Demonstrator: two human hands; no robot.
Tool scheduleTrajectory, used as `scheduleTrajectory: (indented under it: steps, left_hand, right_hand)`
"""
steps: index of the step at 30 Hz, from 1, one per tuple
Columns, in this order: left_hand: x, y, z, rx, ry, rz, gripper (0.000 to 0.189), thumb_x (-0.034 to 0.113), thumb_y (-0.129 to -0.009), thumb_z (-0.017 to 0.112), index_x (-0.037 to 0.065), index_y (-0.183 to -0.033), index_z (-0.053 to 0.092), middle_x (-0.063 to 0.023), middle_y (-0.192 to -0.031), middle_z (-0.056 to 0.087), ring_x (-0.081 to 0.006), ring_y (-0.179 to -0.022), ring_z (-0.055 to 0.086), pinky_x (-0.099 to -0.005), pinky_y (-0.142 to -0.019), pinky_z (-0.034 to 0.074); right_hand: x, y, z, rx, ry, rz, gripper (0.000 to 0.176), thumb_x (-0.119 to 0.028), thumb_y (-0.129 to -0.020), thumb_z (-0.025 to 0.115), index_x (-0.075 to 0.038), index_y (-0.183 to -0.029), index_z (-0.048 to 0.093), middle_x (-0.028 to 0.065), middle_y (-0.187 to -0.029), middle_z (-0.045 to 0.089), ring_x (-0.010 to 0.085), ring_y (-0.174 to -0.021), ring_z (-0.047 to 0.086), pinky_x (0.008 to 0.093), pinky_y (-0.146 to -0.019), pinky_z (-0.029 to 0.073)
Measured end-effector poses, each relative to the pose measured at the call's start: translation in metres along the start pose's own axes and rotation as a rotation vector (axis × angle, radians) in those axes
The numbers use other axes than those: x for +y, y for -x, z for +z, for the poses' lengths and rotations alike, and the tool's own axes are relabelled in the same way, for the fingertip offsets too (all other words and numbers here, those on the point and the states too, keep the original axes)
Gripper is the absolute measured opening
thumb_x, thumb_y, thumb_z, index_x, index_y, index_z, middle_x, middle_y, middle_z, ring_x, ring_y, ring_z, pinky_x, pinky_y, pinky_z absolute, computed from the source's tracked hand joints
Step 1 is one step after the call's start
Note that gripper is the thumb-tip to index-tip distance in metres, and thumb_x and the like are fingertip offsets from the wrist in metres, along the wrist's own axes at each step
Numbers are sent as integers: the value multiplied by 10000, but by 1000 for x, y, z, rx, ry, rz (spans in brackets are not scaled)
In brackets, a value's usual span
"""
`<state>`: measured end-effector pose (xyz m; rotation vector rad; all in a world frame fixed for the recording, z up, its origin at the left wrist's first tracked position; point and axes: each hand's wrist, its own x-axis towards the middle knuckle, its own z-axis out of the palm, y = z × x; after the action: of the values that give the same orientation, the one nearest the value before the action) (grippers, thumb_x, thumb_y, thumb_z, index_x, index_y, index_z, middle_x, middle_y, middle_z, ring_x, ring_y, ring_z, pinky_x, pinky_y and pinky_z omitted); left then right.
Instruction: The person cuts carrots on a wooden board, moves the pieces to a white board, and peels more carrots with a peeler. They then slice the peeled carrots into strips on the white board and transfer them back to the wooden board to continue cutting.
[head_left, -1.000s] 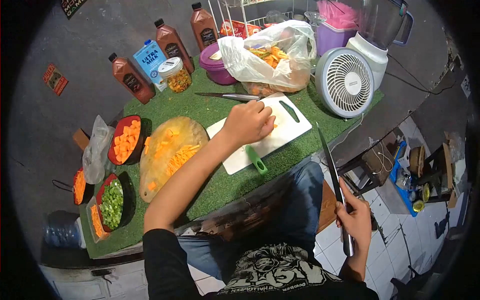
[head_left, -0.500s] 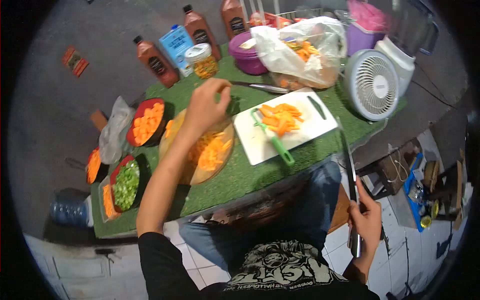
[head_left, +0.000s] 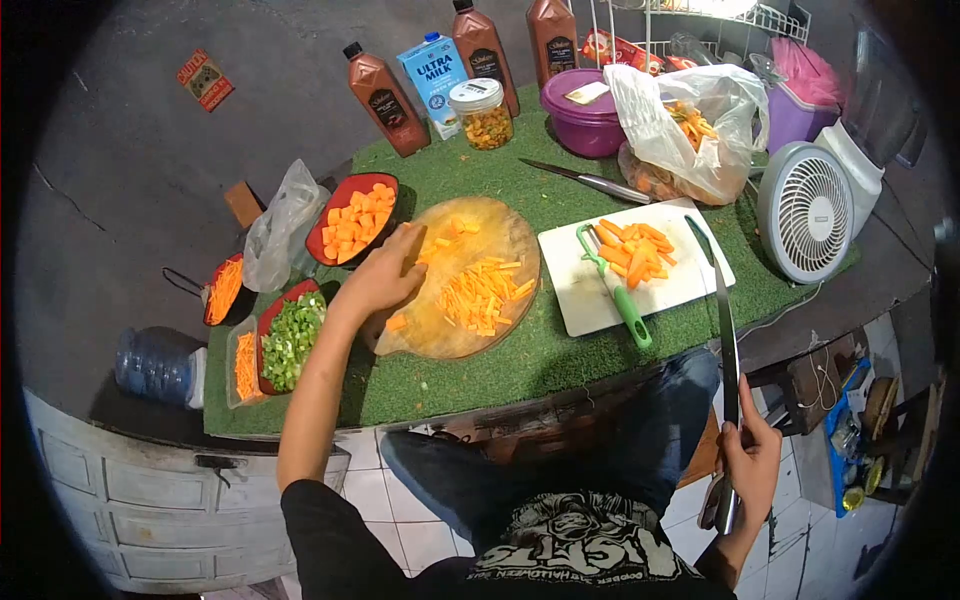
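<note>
My left hand (head_left: 388, 278) reaches down to the left side of a round wooden cutting board (head_left: 505, 225), its thumb and fingers apart beside some carrot pieces. Thin carrot sticks (head_left: 482, 296) are heaped on the middle of this board, and a few more bits lie near its top. In my right hand (head_left: 752, 462) is a long kitchen knife (head_left: 728, 345), held off the table's front edge with the blade pointing up and away. Its tip overlaps the white cutting board (head_left: 578, 312), which carries peeled carrot pieces (head_left: 634, 250) and a green peeler (head_left: 630, 315).
Left of the round board stand a bowl of carrot cubes (head_left: 358, 222), a bowl of chopped greens (head_left: 294, 342) and a plastic bag (head_left: 280, 235). Behind are bottles (head_left: 388, 105), a milk carton (head_left: 436, 88), a jar (head_left: 486, 122) and another knife (head_left: 590, 181). A fan (head_left: 808, 215) stands right.
My left hand has come down from above the far side of the round board to its left part. The knife stays in my right hand. The whole view has shifted.
</note>
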<state>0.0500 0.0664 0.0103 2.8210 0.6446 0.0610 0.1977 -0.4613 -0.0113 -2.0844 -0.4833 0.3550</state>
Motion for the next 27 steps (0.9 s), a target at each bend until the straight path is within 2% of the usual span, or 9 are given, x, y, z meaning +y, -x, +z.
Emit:
scheduleTrajectory:
  steps: [2, 5, 7, 8, 10, 11, 14, 18, 27]
  left_hand:
    - [3, 3, 0, 25, 37, -10, 692, 269, -914, 644, 90, -1518, 358, -243, -1561, 352, -402, -1374, 447, -425, -1138, 371]
    - [5, 11, 2, 158, -17, 86, 629, 247, -917, 648, 67, -1477, 427, -251, -1499, 442, -403, -1315, 514, -425, -1082, 435]
    - [15, 26, -3, 325, 156, -126, 452, 182, -892, 651, -6, -1300, 595, -306, -1234, 623, -412, -1137, 627, -454, -970, 505]
    - [11, 30, -2, 326, 154, -124, 452, 182, -892, 651, -6, -1300, 595, -306, -1234, 623, -412, -1137, 627, -454, -970, 505]
    - [-2, 40, 2, 410, 11, -392, 298, 180, -900, 645, -20, -1112, 706, -281, -985, 700, -406, -928, 693, -463, -835, 550]
    - [-4, 44, 11, 502, -33, -364, 287, 218, -927, 616, -13, -1046, 735, -277, -895, 700, -424, -838, 691, -479, -789, 550]
    - [3, 39, 15, 478, 120, -450, 345, 282, -958, 573, -13, -1036, 734, -284, -868, 691, -438, -832, 686, -482, -781, 549]
    - [-12, 24, 32, 434, 59, -484, 408, 346, -972, 541, -5, -1048, 736, -295, -843, 685, -452, -836, 682, -492, -754, 551]
    - [-17, 12, 41, 489, 213, -533, 461, 412, -926, 618, 13, -1129, 726, -296, -865, 690, -433, -840, 696, -454, -752, 552]
  right_hand:
    - [-3, 1, 0, -11, -24, 34, 646, 19, -865, 547, -115, -1493, 475, -27, -597, 503, 47, -476, 474, 247, -447, 413]
    - [-13, 3, 0, -17, -72, 38, 640, 20, -871, 542, -116, -1493, 475, -25, -609, 512, 50, -473, 480, 241, -446, 419]
    - [-18, 4, -1, 0, -101, 51, 638, 51, -853, 553, -84, -1474, 490, -15, -600, 527, 42, -490, 485, 245, -455, 423]
    - [-19, 4, -1, 19, -130, 64, 636, 82, -836, 563, -51, -1454, 506, -6, -591, 542, 34, -508, 490, 249, -465, 427]
    - [-13, 2, 1, 29, -123, 60, 630, 80, -840, 562, -52, -1453, 507, -9, -588, 537, 34, -503, 488, 246, -463, 422]
    - [-12, 0, 3, 36, -117, 53, 624, 79, -845, 560, -52, -1453, 509, -11, -585, 532, 34, -499, 485, 244, -462, 418]
    - [-19, -3, 6, -6, -94, 45, 627, 79, -845, 566, -53, -1455, 507, -17, -578, 525, 31, -498, 486, 240, -461, 414]
    - [-25, -2, 6, -30, -89, 49, 636, 79, -843, 574, -59, -1459, 502, -21, -574, 517, 29, -496, 484, 237, -461, 411]
    - [-16, -1, 11, -37, -124, 81, 657, 74, -832, 580, -82, -1466, 499, -10, -564, 517, 31, -499, 474, 246, -466, 405]
